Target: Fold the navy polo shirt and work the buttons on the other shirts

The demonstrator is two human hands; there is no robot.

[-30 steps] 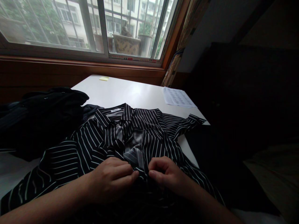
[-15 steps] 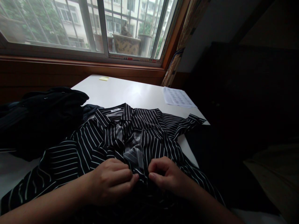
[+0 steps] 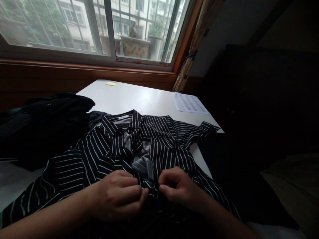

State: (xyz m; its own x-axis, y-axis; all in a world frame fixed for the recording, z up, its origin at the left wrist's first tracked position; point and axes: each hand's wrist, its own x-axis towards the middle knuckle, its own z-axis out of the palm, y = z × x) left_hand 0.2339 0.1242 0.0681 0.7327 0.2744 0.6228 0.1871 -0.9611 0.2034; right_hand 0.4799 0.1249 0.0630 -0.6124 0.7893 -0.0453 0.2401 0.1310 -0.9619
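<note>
A black shirt with white stripes [image 3: 159, 129] lies spread on the table, its collar toward the window and its front partly open, with the grey inside showing. Over the lower front, my left hand [image 3: 121, 196] is closed on the shirt's cloth, fingers curled and the back of the hand upward. A short gap to the right, my right hand [image 3: 178, 189] pinches the opposite side of the front between thumb and fingers. Deep shadow hides the cloth below both hands, and any button there cannot be made out.
Dark clothes [image 3: 47, 126] are heaped on the left of the white table [image 3: 129, 96]. Printed sheets [image 3: 190, 103] lie near its right edge, and a yellow sticky note [image 3: 111, 83] at the far edge. A barred window [image 3: 139, 33] and a tied curtain [image 3: 185, 68] stand behind.
My left hand has shifted very slightly, its fingers tilting a little. The right hand and the shirt look almost the same.
</note>
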